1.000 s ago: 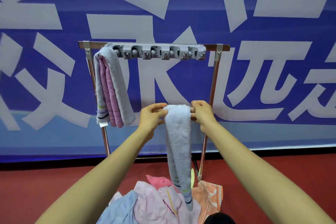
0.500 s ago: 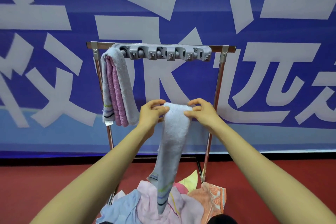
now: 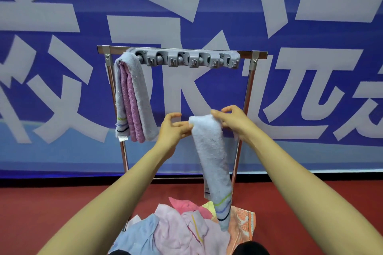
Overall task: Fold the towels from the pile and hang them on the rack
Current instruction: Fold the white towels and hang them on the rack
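Rack [image 3: 249, 89]: metal frame standing on the red floor [image 3: 51, 209], same spot against the wall as half a second ago; a grey hook strip [image 3: 186, 59] runs along its top bar.
Hung towels: at the rack's left end a grey towel [image 3: 143, 97] is draped over the bar with a pink towel [image 3: 129, 99] tucked inside its fold, and neither has moved.
Tag [image 3: 122, 138]: small white label at the grey towel's lower corner, too small to read.
Left hand [image 3: 173, 130]: here's the change, the thumb has lifted clear of the cloth; fingertips meet the left edge of the folded towel's top, and whether they pinch it I cannot tell.
Folded towel [image 3: 209, 151]: long pale grey strip held up in front of the rack's lower half; its striped tail hung down to the left a moment ago and now it swings right.
Right hand [image 3: 234, 121]: fingers curled over the top fold, clamped on it, as before.
Pile [image 3: 182, 225]: blue, pink and yellow towels heaped on the floor below; the striped tail dangles in front of the orange cloth [image 3: 242, 221] at the pile's right.
Banner [image 3: 62, 93]: blue, with huge pale characters; the left one is cut off, the centre reads 永, then 远 running off the right edge.
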A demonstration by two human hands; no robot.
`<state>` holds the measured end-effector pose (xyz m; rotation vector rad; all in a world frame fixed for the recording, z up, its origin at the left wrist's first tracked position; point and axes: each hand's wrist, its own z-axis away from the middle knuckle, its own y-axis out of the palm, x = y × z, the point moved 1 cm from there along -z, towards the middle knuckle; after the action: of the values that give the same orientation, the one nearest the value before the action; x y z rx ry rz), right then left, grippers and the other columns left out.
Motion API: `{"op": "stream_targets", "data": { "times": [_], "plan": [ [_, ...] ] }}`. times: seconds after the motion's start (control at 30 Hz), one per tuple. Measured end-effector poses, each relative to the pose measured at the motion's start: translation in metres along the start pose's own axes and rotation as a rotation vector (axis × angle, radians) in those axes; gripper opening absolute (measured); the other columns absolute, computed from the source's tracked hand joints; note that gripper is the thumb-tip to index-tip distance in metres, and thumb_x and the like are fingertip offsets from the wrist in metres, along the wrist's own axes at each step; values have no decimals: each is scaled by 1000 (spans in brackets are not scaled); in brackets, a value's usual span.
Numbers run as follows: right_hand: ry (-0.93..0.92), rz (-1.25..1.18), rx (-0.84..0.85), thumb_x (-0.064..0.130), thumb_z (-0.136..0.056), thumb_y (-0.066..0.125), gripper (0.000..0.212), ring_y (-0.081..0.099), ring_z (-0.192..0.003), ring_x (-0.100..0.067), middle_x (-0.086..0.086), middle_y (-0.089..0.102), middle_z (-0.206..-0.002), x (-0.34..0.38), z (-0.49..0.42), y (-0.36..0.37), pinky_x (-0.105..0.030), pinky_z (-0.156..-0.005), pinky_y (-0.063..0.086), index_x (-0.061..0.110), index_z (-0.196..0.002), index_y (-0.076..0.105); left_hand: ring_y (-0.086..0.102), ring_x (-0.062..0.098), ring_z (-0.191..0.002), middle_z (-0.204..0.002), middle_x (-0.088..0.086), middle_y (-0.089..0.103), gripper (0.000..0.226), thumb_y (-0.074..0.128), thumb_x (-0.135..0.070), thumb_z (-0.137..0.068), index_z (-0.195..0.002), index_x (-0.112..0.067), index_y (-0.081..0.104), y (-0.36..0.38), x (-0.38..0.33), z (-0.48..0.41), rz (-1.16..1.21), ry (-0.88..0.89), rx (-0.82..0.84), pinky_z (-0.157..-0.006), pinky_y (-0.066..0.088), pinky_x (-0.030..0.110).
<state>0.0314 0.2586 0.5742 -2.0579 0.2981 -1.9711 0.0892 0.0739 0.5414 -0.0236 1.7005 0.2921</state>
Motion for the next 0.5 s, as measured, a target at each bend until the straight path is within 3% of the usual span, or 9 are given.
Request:
{"op": "stream_targets", "data": {
  "times": [0.07,0.13,0.3,0.4,0.5],
  "plan": [
    [10,51,61,35,-76,77,45,59,-85,-18,-6,60,-97,-5,4,-3,-28,-74,50,9,-104,53,68,25,-87,-96,13,69,48,67,3,-83,-123,-8,43,6,-2,-1,49,-38,-33,-75,56,27],
    [16,-1,44,24,-77,78,42,64,-94,-21,-8,64,-108,-9,4,-7,-28,-72,51,9,-109,57,68,26,-88,-100,16,68,46,67,2,-83,-122,-9,45,10,-2,-2,65,-78,-57,-73,55,27],
    [-48,-71,-76,20,-75,79,23,66,-96,-28,-12,66,-110,-7,1,-1,-45,-88,55,19,-91,63,67,18,-83,-90,7,70,52,76,-10,-80,-122,-16,45,4,2,-5,-158,-54,54,-84,55,32],
    [-20,-88,27,21,-76,79,36,65,-83,-24,-15,68,-105,-4,4,4,-41,-84,55,15,-105,59,66,13,-78,-81,3,68,54,77,-5,-77,-120,-17,47,-7,0,-9,-231,34,17,-76,52,26],
    [33,-1,166,12,-74,81,52,67,-87,-20,-11,64,-107,-5,11,10,-35,-89,55,12,-118,52,67,15,-84,-85,6,69,56,78,-6,-76,-121,-20,49,-14,-5,-11,-219,45,0,-77,51,26]
  ]
}}
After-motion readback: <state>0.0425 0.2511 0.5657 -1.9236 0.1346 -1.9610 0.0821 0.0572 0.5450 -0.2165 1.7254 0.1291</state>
